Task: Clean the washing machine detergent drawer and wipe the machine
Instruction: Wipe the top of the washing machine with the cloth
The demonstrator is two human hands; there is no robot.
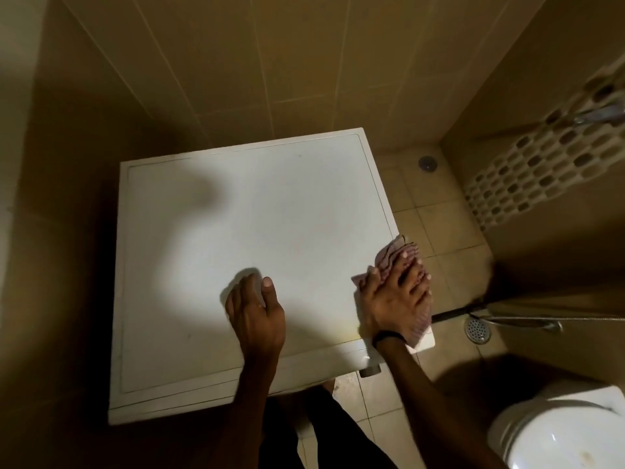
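Note:
The white washing machine (236,214) fills the middle of the view, seen from above, its flat top bare. My left hand (255,313) rests on the top near the front edge, fingers loosely bent, holding nothing. At the machine's front right corner my right hand (394,297) presses flat on a pink striped cloth (395,253) with fingers spread. The cloth hangs partly over the right edge. A black band sits on my right wrist. The detergent drawer is not visible from here.
Beige tiled walls stand behind and left of the machine. A tiled floor with two drains (426,163) (477,329) lies to the right. A white toilet (558,431) is at the lower right, and a sprayer hose (527,320) runs along the right wall.

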